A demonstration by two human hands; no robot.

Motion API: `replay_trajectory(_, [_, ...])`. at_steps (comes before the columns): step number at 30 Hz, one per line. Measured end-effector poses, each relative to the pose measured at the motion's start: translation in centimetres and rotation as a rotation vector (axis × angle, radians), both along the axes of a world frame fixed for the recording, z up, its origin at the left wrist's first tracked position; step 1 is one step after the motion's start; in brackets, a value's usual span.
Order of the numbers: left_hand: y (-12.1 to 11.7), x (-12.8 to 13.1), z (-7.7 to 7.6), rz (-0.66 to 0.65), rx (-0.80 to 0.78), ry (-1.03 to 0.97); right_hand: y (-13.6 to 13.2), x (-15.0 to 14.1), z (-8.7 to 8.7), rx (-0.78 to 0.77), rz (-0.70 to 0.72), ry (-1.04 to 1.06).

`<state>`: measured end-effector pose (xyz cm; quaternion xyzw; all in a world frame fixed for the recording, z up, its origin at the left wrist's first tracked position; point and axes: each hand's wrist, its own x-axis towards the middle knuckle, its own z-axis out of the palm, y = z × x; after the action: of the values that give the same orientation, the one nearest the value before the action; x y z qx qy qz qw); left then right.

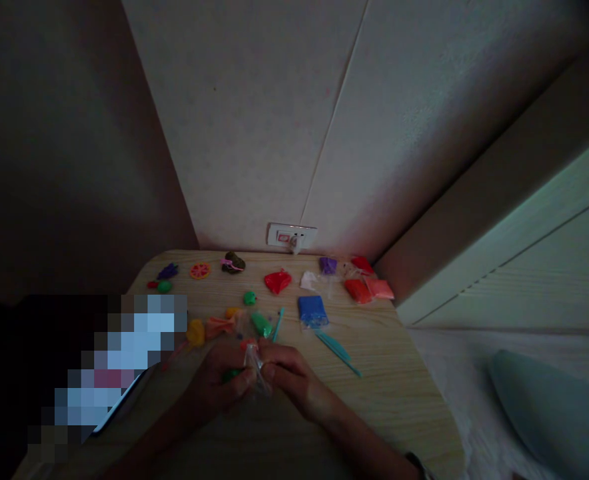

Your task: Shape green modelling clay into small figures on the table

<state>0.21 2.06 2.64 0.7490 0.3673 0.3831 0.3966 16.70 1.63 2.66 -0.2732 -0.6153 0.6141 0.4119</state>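
Observation:
My left hand point(227, 373) and my right hand point(292, 373) meet over the near part of the table. Both are closed on a small clear plastic bag point(255, 373), pinched between thumbs and fingers. An orange-red lump point(248, 345) shows at the top of the bag. Something dark green point(231, 375) sits by my left fingers; whether it is held, I cannot tell. Just beyond my hands lie a green clay packet point(261, 325), a salmon-coloured packet point(221, 325), a yellow-orange lump point(195, 332) and a turquoise stick tool point(278, 325).
On the wooden table point(384, 407) are a blue clay packet point(313, 311), a red packet point(278, 281), orange packets point(358, 291), turquoise tools point(337, 349) and small clay shapes point(200, 270). A blurred-out screen point(124, 373) stands at left. A socket point(292, 236) is on the wall.

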Motion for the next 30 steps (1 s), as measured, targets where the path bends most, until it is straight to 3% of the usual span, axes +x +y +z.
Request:
replay_trajectory(3, [0.4,-0.2,-0.1,0.008,0.057,0.063,0.3,0.1,0.0,0.029,-0.011,-0.058])
replay_trajectory(9, [1.0,0.2,0.1,0.132,0.180,0.359,1.2,0.5,-0.3,0.398,-0.247,-0.575])
replay_trajectory(16, [0.9,0.8,-1.7,0.285,0.486,0.564,1.0,-0.2,-1.4,0.699,-0.358,-1.014])
replay_trajectory(20, [0.8,0.7,-2.1,0.364,0.587,0.680,1.2,-0.8,-1.2,0.692,-0.395,-1.060])
replay_trajectory(24, [0.8,0.5,-2.2,0.455,0.550,0.709,1.3,-1.4,-0.8,0.683,-0.445,-0.988])
replay_trajectory(30, [0.9,-0.1,-2.5,0.443,0.567,0.648,1.2,-2.0,-0.4,0.707,-0.460,-0.976])
